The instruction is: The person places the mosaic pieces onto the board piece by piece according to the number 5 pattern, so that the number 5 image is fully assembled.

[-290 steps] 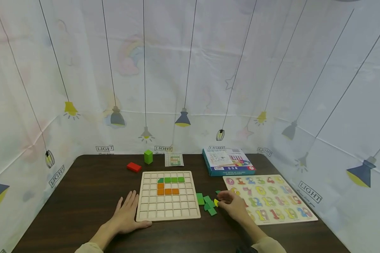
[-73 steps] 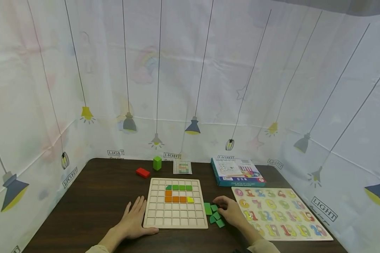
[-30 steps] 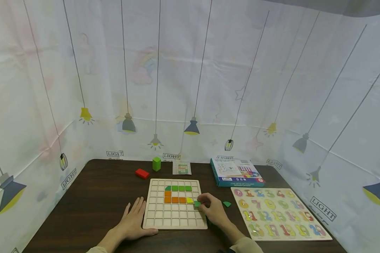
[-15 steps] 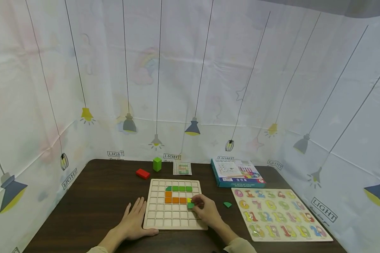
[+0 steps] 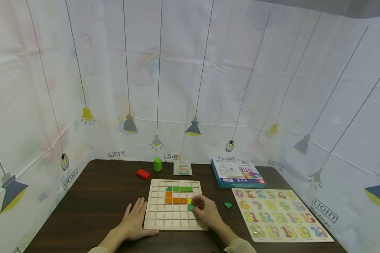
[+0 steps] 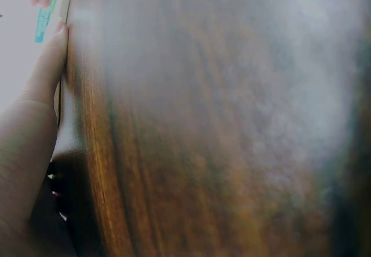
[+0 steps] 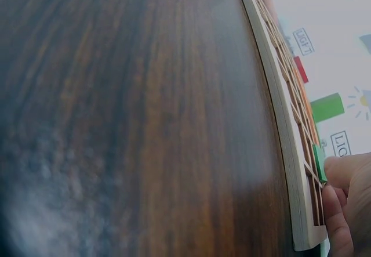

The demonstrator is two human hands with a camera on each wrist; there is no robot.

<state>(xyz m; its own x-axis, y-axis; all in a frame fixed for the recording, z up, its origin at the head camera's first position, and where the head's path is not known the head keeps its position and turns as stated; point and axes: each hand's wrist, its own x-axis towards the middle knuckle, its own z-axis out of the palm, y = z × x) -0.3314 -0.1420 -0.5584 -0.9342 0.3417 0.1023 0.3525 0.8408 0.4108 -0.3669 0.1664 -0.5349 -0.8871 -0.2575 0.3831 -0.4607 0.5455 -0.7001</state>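
Toward the right edge of the wooden grid board [image 5: 175,204], the right hand [image 5: 206,212] pinches a green tile [image 5: 191,206] between curled fingertips, seemingly lowering it into the cell just below the yellow tile [image 5: 189,200]. At the board's near-left corner, the left hand [image 5: 133,220] lies flat with fingers straight, touching the board's edge, likely steadying it on the table [image 5: 92,196].

Dark wooden table [image 5: 95,196] with a visible grain, enclosed on three sides by white cloth walls [image 5: 272,88] – printed with hanging lamps on long cords, faint rainbows, stars and small "LIGHT" labels – under soft, even lighting
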